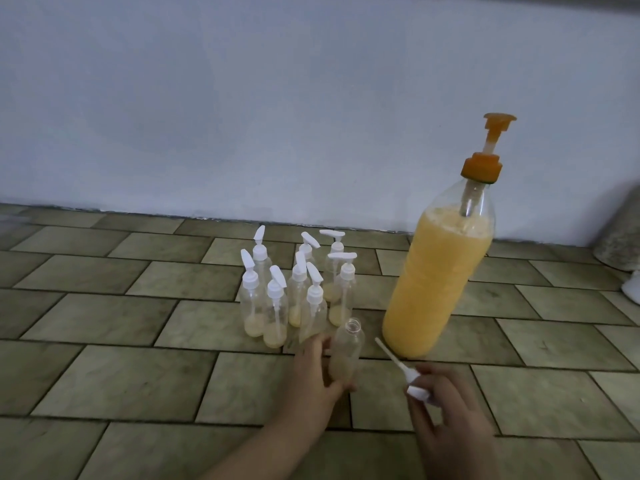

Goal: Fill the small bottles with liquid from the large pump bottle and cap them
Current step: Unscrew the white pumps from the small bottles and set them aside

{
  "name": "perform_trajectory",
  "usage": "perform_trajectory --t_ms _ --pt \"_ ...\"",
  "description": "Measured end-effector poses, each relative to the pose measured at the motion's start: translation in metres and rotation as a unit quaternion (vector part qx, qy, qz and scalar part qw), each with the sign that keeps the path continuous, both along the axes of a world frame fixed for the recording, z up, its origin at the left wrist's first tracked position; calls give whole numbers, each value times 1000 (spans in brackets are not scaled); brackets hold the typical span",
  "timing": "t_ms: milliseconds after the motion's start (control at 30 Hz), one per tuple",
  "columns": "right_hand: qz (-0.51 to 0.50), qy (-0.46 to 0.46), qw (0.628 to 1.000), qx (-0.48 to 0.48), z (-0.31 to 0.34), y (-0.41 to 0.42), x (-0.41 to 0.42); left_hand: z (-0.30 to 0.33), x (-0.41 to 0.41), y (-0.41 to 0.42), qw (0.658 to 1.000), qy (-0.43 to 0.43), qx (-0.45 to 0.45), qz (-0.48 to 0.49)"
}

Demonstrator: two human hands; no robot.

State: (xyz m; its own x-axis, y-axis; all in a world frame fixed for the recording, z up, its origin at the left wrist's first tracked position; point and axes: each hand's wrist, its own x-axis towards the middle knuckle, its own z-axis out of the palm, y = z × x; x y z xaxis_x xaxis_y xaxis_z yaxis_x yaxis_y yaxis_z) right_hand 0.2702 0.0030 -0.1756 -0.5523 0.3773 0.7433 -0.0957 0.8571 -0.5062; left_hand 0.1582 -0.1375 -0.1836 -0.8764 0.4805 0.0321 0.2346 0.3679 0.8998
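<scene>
My left hand [313, 372] grips an uncapped small clear bottle [346, 351] that holds a little pale liquid at its bottom. In my right hand [446, 407] is a white pump cap [414, 382], pinched at its head, its thin dip tube pointing up-left toward the bottle. The large pump bottle [440, 285], full of orange-yellow liquid with an orange pump on top, stands on the floor just behind my right hand. A cluster of several small capped bottles [298, 289], each with a little yellowish liquid, stands behind my left hand.
Everything sits on a tiled floor [138, 375] that meets a pale wall [242, 116] behind. A grey sack-like object [620, 237] and a white thing [632, 289] lie at the right edge.
</scene>
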Motion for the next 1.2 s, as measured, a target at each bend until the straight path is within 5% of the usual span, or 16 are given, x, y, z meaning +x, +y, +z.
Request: perform_trajectory --t_ms 333,1200 --pt "-5 -189 980 56 -43 13 -6 5 -6 -38 984 150 -26 92" --pt "4 -70 997 -14 5 -3 -17 48 -33 2 959 206 -152 119"
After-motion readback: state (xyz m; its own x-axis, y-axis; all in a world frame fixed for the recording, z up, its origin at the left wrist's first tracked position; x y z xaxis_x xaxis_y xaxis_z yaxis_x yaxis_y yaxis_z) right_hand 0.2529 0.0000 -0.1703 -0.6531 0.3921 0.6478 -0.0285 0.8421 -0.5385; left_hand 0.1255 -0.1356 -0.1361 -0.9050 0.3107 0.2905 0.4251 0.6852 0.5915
